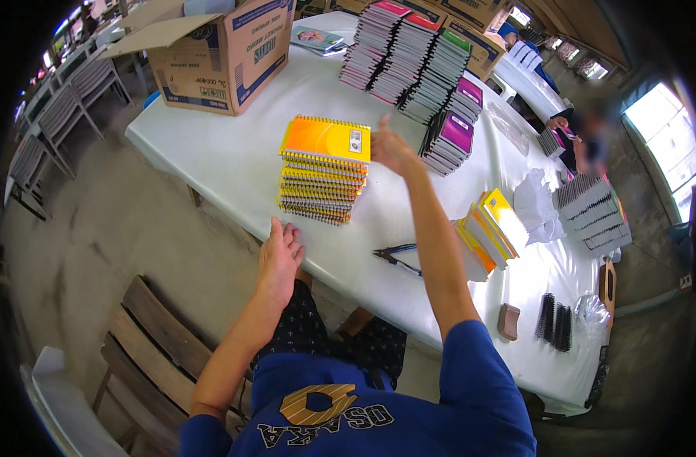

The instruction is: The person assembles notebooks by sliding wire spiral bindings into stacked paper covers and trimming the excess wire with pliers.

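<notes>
A stack of yellow-orange spiral notebooks [323, 171] stands on the white table [234, 152]. My right hand [391, 148] hovers just right of the stack's top, fingers spread, holding nothing. Down at the table's near edge, my left hand [279, 257] is flat and open, below the stack. Blue-handled pliers [397, 257] lie on the table beside my right forearm. A leaning row of yellow notebooks [489, 232] sits to the right.
Tall stacks of notebooks [409, 57] and purple-covered ones [451, 137] stand at the back. An open cardboard box [211, 53] sits far left. Black spiral coils [553, 321] and a brown block [508, 320] lie at right. Another person [580, 133] sits beyond. A wooden bench [146, 343] is below left.
</notes>
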`<state>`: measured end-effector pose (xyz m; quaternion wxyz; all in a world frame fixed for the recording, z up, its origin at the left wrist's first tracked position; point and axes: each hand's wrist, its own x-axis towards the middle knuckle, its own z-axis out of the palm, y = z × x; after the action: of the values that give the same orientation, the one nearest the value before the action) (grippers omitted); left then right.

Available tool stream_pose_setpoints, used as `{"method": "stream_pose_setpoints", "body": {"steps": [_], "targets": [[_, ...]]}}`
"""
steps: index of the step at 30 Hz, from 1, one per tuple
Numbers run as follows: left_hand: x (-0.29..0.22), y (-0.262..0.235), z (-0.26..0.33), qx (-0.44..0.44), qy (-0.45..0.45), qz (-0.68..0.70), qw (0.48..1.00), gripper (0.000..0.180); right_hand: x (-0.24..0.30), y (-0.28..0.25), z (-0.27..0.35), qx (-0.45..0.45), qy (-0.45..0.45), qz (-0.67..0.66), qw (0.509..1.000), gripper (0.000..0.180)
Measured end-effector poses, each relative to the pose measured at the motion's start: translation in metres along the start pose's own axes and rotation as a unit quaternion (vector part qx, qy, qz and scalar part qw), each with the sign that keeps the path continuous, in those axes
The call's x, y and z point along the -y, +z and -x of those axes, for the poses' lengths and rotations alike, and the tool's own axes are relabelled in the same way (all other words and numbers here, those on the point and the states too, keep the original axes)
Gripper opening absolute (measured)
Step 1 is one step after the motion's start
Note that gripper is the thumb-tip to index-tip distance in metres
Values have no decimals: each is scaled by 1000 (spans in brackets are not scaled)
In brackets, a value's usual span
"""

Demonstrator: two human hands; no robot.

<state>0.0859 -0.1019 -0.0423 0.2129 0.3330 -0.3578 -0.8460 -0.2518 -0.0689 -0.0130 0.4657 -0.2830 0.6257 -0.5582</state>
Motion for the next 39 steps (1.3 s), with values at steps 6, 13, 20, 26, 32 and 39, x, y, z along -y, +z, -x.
{"method": "stream_pose_setpoints", "body": {"steps": [6, 13, 20, 26, 32, 39], "targets": [[-18, 8, -39, 18, 29, 32, 999, 96, -20, 56, -13, 104, 61, -145, 982, 86], [-93, 2, -135, 164, -49, -133, 976, 100, -39, 88, 68, 50, -24, -166, 985, 88], [-107, 20, -153, 156, -139, -179, 961, 88, 7, 110, 71, -122, -41, -255, 958, 97], [-105, 33, -120, 202, -86, -99, 971, 64, 1, 130, 63, -108, -75, -122, 984, 94], [-90, 48, -122, 302, 22, -99, 948, 73, -62, 82, 61, -41, -9, -305, 951, 93], [-85, 5, -138, 132, -21, -179, 975, 93, -47, 109, 95, -47, -38, -253, 966, 83]]}}
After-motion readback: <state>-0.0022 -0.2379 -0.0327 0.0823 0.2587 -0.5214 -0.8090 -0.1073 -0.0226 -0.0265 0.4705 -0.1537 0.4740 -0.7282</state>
